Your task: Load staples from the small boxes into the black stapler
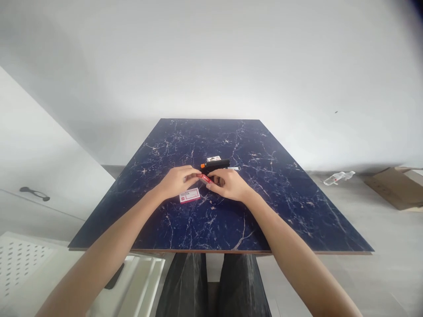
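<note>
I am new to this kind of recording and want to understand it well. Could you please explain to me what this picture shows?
There is no machine here, only a person's two bare hands. The single picture comes from a camera worn on the head, looking forward and down, so the arms enter from the bottom.

In front is a dark blue table with a marble pattern. The left hand and right hand together hold a small red packet between their fingers. A flat white box with red edges lies near the left hand. Just beyond the hands are a black object with an orange end and another small box; I cannot tell exactly what the black object is.
</note>
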